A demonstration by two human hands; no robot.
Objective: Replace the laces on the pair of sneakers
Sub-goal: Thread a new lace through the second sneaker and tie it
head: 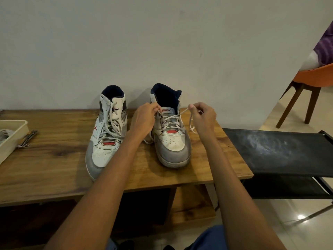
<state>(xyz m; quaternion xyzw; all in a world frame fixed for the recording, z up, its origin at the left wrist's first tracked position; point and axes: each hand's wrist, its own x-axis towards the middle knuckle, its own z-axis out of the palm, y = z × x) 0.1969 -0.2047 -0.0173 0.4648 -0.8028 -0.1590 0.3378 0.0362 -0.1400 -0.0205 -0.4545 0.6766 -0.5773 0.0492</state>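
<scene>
Two white and grey high-top sneakers stand on the wooden table, toes toward me. The left sneaker is laced to the top with a pale lace. The right sneaker is laced partway up, its tongue showing. My left hand pinches one end of the white lace at the upper left eyelets. My right hand pinches the other end, pulled out to the right of the shoe. Loose lace hangs below each hand.
A cream tray sits at the table's left edge with a metal tool beside it. A black fabric rack adjoins the table on the right. An orange chair stands at the back right. The wall is close behind the shoes.
</scene>
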